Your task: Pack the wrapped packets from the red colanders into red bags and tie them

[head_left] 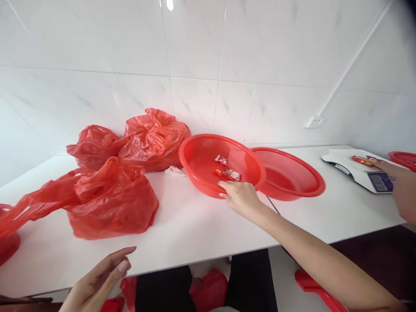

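Observation:
My right hand [239, 197] grips the near rim of a red plastic basket [201, 151], fingers over the edge and the thumb at the outside. The basket looks slightly tilted and overlaps a second red basket [308, 173] to its right. A few small wrapped candies [232, 174] lie inside the first basket. My left hand [100, 279] hovers by the table's front edge, fingers stretched out and holding nothing. A knotted red plastic bag [113, 208] sits just beyond it on the white table [191, 221].
More full red bags [156, 138] stand against the tiled wall. A crumpled white tissue [175, 171] lies beside the basket. On the right, another person's hand [386, 169] touches a red packet [362, 160] on a white scale [344, 167]. A red stool [315, 288] is below.

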Available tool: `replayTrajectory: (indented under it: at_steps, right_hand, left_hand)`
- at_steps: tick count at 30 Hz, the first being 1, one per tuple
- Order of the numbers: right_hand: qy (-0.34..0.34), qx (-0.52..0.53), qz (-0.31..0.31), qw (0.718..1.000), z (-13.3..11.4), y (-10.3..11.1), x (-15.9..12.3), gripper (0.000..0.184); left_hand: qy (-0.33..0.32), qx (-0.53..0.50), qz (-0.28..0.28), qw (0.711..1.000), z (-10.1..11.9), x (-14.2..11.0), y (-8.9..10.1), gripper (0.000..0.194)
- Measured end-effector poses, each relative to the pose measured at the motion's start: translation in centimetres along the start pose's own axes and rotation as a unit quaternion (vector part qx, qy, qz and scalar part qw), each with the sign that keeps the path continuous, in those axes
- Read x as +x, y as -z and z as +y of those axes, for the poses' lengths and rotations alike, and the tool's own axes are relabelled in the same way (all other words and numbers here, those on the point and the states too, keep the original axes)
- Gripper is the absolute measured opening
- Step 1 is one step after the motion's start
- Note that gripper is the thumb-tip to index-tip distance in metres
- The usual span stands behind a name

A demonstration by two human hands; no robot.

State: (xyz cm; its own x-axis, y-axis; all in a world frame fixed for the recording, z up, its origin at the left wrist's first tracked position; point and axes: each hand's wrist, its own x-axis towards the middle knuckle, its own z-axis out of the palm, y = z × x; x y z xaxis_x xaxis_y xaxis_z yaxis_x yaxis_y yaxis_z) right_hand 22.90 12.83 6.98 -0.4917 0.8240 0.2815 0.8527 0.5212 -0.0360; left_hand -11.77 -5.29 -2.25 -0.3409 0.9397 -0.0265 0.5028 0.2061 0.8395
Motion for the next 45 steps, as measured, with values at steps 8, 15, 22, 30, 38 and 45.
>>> replayTrajectory:
  at_steps: [8, 15, 22, 30, 38, 45]
  right_hand:
    - [-0.108, -0.121, -0.095, 0.982, 4.3, -3.5, -1.4, 0.023]
    - [-0.048, -0.035, 0.124, 0.991, 4.1, -5.5, -0.5, 0.040]
    - [0.086, 0.197, 0.134, 0.968, -2.4, -8.1, -1.8, 0.018]
    - [0.101, 0.336, 0.056, 0.935, -7.9, -9.7, -2.1, 0.016]
    - [0.204, 0.416, -0.013, 0.886, -14.0, -9.1, -3.4, 0.029]
    - [0.220, 0.364, -0.087, 0.901, -19.1, -11.8, 2.2, 0.060]
  left_hand:
    - [-0.063, 0.048, 0.186, 0.979, 6.8, 1.6, 1.9, 0.036]
    - [-0.131, 0.260, 0.392, 0.873, 12.8, 6.8, 5.4, 0.059]
    - [-0.026, 0.266, 0.328, 0.906, 14.8, 10.8, 9.3, 0.059]
    - [0.012, 0.159, 0.358, 0.920, 15.4, 10.9, 9.6, 0.067]
    - [-0.142, -0.343, 0.093, 0.924, 12.7, 11.1, 12.3, 0.033]
    - [-0.262, -0.602, 0.188, 0.730, 16.5, 6.9, 6.0, 0.008]
